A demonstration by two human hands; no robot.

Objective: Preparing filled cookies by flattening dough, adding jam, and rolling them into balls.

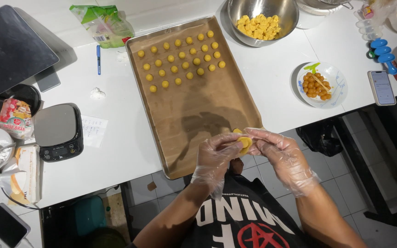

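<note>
So both hands wear thin clear gloves and meet low in the middle of the frame, just off the near edge of the baking tray. The left hand is cupped with its fingers curled around a small yellow dough piece, and the right hand pinches the same piece from the other side, fingers mostly closed on it. The dough sits right between the two sets of fingertips, above the tray's lower right corner.

The tray is lined with brown paper and its upper part holds neat rows of little yellow balls; the lower half is bare paper with the hands' shadow on it. Up top, a steel bowl holds more yellow chunks. To the right, a white plate carries darker orange balls, and a phone lies beside it. On the left side sit a small kitchen scale, a blue pen and a green bag. Nothing sits between the hands and the tray.
</note>
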